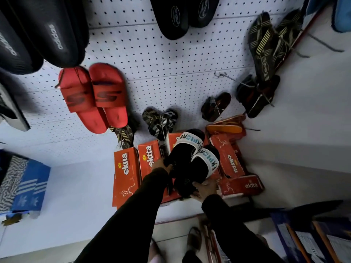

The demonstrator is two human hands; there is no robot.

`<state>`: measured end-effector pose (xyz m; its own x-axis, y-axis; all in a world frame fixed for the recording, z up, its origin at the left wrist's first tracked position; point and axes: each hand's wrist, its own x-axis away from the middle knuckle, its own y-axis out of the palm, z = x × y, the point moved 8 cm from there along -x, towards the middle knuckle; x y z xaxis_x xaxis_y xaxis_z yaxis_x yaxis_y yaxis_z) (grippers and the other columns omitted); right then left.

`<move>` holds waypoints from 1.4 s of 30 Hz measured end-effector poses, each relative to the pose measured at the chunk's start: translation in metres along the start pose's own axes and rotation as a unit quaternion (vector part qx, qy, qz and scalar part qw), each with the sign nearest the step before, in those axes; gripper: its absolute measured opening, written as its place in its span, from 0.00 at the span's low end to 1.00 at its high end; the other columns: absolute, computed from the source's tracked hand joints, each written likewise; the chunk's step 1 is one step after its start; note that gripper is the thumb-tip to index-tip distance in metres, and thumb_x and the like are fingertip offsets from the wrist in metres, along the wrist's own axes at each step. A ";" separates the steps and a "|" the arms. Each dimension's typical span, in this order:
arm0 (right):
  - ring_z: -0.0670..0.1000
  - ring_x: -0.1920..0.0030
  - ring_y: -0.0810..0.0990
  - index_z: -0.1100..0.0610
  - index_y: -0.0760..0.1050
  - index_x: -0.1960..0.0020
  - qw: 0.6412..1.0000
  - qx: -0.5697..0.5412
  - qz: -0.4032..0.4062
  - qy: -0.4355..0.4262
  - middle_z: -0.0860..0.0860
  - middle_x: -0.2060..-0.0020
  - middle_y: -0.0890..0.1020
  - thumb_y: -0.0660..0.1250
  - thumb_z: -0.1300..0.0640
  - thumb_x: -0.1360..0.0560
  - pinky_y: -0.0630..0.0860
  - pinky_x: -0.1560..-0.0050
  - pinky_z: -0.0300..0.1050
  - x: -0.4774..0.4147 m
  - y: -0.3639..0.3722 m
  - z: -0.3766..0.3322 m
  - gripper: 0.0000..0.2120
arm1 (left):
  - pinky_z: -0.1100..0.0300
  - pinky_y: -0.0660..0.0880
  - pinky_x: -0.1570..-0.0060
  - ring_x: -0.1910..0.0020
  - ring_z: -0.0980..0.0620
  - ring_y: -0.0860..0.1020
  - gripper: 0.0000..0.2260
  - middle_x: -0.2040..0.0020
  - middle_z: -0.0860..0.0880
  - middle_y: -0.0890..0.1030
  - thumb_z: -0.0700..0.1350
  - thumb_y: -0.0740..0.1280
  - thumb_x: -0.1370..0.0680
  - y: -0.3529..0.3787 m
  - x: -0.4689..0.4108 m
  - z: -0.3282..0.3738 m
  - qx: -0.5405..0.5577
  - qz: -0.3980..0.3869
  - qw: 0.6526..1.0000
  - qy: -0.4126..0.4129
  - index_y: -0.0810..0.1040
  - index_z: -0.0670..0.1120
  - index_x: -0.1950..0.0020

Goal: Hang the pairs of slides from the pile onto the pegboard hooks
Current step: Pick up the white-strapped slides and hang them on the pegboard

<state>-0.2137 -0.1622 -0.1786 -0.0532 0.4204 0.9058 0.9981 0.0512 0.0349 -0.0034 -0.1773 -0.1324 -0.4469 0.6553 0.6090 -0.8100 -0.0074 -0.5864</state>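
Black slides [191,164] held between left hand [161,165] and right hand [205,188]; fingers [197,196] under heels.

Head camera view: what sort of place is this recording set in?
Most likely a footwear shop or its stockroom. A white pegboard wall carries hung pairs such as red slides, and orange Ektta shoe boxes stand in a row below. Both hands hold a black pair with white straps.

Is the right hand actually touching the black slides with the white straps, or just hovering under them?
Touching. The head view shows the right hand cupped under the heel end of the black slides, fingers wrapped against the sole with no gap.
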 end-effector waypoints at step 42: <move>0.59 0.33 0.78 0.59 0.73 0.29 0.797 -0.058 -0.096 -0.594 0.53 0.38 0.79 0.68 0.67 0.24 0.74 0.32 0.63 0.338 0.024 -0.321 0.23 | 0.67 0.82 0.66 0.58 0.52 0.81 0.22 0.39 0.43 0.78 0.36 0.70 0.25 -0.234 0.208 0.194 0.548 0.208 0.735 0.342 0.71 0.39 0.32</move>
<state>-0.1979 -0.3090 0.2641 -0.1296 0.9791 -0.1565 0.9605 0.1632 0.2256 0.0197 -0.1851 0.2353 -0.7502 0.6480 -0.1313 -0.6443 -0.6720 0.3649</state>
